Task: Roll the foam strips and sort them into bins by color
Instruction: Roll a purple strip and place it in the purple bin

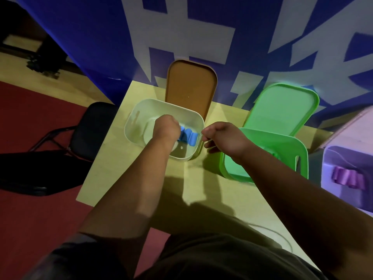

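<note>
The rounded white plastic bin [133, 126] on the desk [141, 188] holds blue foam rolls [188, 136]. The left hand [165, 128] reaches in against them, grip hidden. The right hand [224, 138] curls at its rim, hold unclear. The purple bin [331, 156] holds purple rolls [347, 176].

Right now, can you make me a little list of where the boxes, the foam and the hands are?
white plastic bin: on the yellow table, holds the rolled blue foam strips
brown lid: leans behind the white plastic bin
green plastic bin: right of it, green lid leaning behind
purple bin: far right, purple foam rolls inside
left hand: inside the white bin, grips the blue strips
right hand: fingers curled at the white bin's rim; holding it, cannot tell
</note>
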A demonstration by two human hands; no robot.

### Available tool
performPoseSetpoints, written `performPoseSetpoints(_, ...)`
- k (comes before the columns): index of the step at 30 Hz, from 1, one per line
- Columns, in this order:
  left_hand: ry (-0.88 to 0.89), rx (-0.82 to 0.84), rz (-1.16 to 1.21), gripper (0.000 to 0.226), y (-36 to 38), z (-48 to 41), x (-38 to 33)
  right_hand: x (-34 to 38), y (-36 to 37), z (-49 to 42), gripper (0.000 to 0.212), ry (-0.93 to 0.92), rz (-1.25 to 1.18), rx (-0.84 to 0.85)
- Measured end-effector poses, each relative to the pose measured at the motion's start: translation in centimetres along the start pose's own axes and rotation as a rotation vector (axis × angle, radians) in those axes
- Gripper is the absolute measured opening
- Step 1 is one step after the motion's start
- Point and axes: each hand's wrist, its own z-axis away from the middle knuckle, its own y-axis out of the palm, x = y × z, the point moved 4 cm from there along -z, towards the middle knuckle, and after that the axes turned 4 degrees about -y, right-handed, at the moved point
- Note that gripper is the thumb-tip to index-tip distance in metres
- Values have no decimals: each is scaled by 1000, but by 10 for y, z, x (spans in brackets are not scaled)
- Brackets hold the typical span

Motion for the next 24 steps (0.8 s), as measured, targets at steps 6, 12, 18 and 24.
performPoseSetpoints(6,51,0,212,21,-31,61,-20,11,-14,36,16,-58,-34,-49)
performPoseSetpoints(12,197,129,454,21,-35,151,-80,9,-56,93,17,-144,-98,-145)
performPoseSetpoints(18,341,309,431,10,23,225,-154,-25,-135,143,16,-130,-190,-324)
performPoseSetpoints(24,396,392,295,28,121,288,-193,-103,-217,193,15,11,-253,-382)
